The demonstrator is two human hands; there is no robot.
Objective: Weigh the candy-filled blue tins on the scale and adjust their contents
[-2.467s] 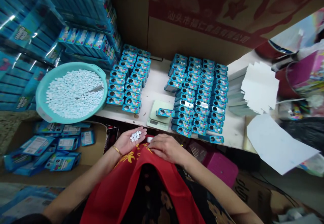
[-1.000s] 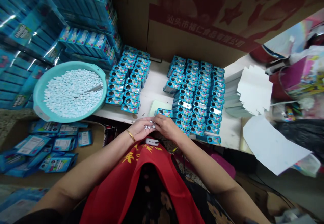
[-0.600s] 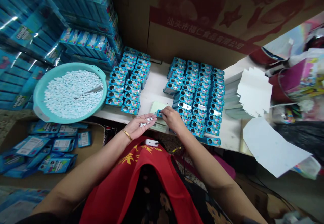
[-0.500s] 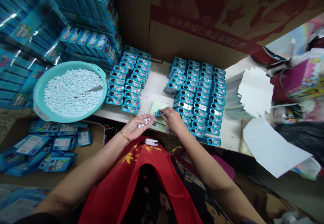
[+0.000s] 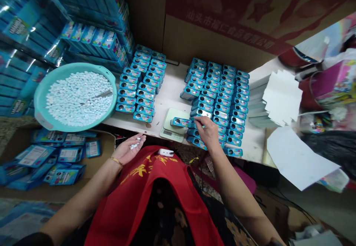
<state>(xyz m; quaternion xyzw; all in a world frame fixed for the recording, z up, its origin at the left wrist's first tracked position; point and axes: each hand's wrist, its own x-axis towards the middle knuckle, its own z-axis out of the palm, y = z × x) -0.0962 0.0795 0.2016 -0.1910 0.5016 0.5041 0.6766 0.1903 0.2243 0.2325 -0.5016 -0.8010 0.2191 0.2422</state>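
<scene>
My left hand (image 5: pixel 128 148) is palm up beside the table's front edge, cupping several small white candies (image 5: pixel 135 144). The digital scale (image 5: pixel 172 136) carries one blue candy box (image 5: pixel 181 122) with a round dark hole in its top. My right hand (image 5: pixel 207 129) is just right of that box, over the front of the right-hand rows of blue boxes (image 5: pixel 219 107). Its thumb and forefinger are pinched together; what lies between them, if anything, is too small to make out.
A turquoise basin (image 5: pixel 110 76) of white candies with a metal scoop (image 5: pixel 103 94) stands left. More blue boxes (image 5: pixel 139 79) form rows beside it. An open carton (image 5: pixel 107 153) holds blue packs. White cards (image 5: pixel 283 97) are stacked right, before a large cardboard box (image 5: pixel 222 42).
My right hand has moved right, away from the box on the scale. My left hand, still with candies, has drawn back left and toward me.
</scene>
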